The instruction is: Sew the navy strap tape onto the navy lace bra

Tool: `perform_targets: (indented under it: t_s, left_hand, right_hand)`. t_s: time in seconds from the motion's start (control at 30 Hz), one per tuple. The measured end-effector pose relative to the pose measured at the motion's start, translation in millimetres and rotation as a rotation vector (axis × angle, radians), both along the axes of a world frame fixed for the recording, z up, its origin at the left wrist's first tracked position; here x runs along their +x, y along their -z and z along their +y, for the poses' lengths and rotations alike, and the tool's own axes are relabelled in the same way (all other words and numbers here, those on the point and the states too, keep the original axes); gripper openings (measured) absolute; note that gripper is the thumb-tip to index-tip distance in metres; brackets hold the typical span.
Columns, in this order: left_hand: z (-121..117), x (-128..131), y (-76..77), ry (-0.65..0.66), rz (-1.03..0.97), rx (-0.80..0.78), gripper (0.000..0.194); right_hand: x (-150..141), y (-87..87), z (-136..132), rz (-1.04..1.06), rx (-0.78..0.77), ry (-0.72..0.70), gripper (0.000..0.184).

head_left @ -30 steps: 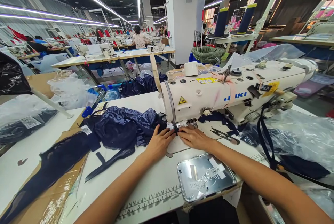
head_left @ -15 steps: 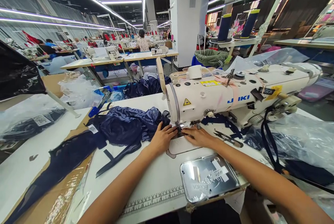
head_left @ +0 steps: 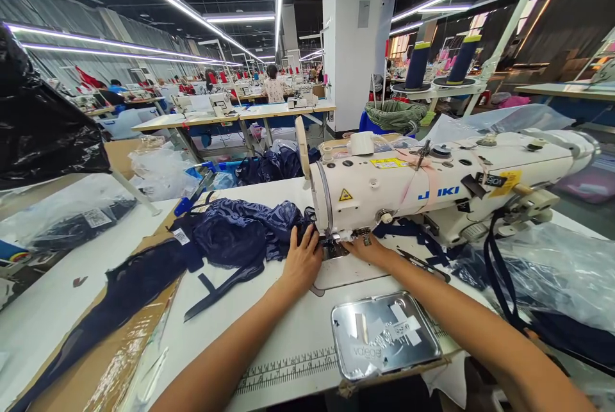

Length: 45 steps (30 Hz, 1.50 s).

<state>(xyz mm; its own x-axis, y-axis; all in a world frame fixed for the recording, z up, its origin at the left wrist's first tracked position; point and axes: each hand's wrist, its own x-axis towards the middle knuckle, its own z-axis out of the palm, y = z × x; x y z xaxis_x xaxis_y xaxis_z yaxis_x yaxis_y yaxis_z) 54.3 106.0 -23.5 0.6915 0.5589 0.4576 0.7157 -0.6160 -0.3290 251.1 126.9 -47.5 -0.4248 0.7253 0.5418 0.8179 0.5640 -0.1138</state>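
Observation:
A navy lace bra [head_left: 240,232] lies bunched on the table left of the sewing machine [head_left: 384,181], its right end reaching the needle area. My left hand [head_left: 303,264] rests on that end, fingers spread over the fabric just left of the presser foot. My right hand [head_left: 371,252] reaches in from the right, under the machine head beside the metal needle plate [head_left: 335,250]. Its fingertips are hidden behind the foot parts, so what they touch does not show. Dark thread snips [head_left: 423,264] lie beside my right forearm.
A metal tin [head_left: 384,335] sits at the table's front edge, near a printed ruler [head_left: 288,367]. Navy fabric [head_left: 139,277] lies over cardboard at left. Clear plastic bags [head_left: 542,264] are at right, and thread cones [head_left: 417,67] stand behind.
My right hand has shifted back and deeper under the machine head, its fingers now hidden. My left hand has drawn slightly left from the foot, fingers spread wider. The view has tilted up.

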Motion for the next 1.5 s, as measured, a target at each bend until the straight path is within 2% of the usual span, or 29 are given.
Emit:
perform_targets:
  t_s: [0.1, 0.23, 0.47, 0.7, 1.3, 1.5]
  left_hand:
    - [3, 1, -2.3, -0.033, -0.005, -0.088, 0.031]
    - [9, 3, -5.3, -0.033, -0.024, -0.183, 0.035]
    - [11, 4, -6.0, -0.046, -0.046, -0.202, 0.033]
    - [13, 5, -5.8, -0.043, -0.040, -0.213, 0.034]
    - [26, 7, -3.8, -0.009, -0.056, -0.205, 0.031]
    - [28, 9, -0.6, -0.033, -0.072, -0.217, 0.028]
  right_hand:
    - [4, -11.6, -13, -0.035, 0.010, -0.045, 0.022]
    - [1, -22.1, -25, -0.010, 0.005, -0.025, 0.028]
    - [-3, -13.5, -22, -0.084, 0.040, -0.062, 0.016]
    - [-6, -12.9, -21, -0.138, 0.039, -0.034, 0.020]
    - [0, 27.7, -11, -0.233, 0.047, 0.069, 0.029]
    - [2, 33.9, -8, -0.306, 0.096, 0.055, 0.028]
